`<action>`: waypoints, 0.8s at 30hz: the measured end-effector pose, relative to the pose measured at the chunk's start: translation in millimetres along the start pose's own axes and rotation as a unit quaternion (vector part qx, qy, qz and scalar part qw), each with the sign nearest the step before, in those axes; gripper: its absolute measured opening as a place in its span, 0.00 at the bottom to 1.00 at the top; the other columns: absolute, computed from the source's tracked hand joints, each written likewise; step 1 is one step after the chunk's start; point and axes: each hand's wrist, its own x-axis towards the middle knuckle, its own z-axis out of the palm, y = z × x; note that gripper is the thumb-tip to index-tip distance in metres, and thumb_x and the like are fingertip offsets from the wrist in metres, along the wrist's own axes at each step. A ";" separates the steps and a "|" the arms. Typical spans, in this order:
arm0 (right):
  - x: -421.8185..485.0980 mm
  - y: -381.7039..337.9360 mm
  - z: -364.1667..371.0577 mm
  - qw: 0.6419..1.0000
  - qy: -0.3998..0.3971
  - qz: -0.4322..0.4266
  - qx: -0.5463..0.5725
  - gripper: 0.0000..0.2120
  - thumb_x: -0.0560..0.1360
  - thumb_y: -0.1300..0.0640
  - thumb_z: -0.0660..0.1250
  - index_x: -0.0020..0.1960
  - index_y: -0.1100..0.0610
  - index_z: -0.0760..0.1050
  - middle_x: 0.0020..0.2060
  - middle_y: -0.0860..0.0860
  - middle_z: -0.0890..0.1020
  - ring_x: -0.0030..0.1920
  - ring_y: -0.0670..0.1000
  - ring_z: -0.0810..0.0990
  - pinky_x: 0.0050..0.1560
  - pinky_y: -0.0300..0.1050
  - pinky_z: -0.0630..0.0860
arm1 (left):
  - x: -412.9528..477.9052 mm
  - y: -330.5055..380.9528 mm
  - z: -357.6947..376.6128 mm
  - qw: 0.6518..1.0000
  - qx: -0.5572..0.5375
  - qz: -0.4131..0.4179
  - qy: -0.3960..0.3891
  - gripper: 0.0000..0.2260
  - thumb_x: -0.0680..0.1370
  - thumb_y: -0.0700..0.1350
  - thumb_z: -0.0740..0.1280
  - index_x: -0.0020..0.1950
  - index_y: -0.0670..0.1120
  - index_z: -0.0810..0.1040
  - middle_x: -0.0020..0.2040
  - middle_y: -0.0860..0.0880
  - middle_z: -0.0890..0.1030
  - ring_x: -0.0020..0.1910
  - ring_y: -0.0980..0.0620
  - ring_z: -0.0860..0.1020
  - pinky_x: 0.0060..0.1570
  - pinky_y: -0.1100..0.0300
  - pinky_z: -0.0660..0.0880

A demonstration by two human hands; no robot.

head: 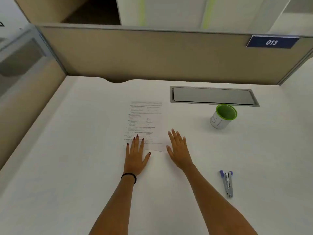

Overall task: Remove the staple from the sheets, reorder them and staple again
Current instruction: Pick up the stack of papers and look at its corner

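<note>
The printed sheets (144, 121) lie flat in the middle of the white desk, text facing up. My left hand (136, 154) rests flat with fingers spread on the sheets' near left corner. Just beside the near right edge of the sheets, my right hand (178, 150) lies flat on the desk, fingers apart. A silver stapler with purple tips (227, 184) lies on the desk to the right of my right forearm, untouched. I cannot make out the staple.
A white cup with a green rim (222, 118) stands to the right of the sheets. Behind it a grey cable hatch (213, 95) is set into the desk. Beige partition walls (152, 55) close off the back and left side.
</note>
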 end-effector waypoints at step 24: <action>-13.4 12.3 43.2 0.997 -0.041 -0.023 -0.067 0.25 0.80 0.49 0.49 0.75 0.48 0.47 0.76 0.47 0.49 0.76 0.51 0.44 0.75 0.52 0.39 | 25.8 -19.3 7.1 0.952 -0.152 -0.217 0.154 0.30 0.78 0.50 0.64 0.75 0.41 0.57 0.72 0.38 0.64 0.71 0.41 0.62 0.73 0.45 0.54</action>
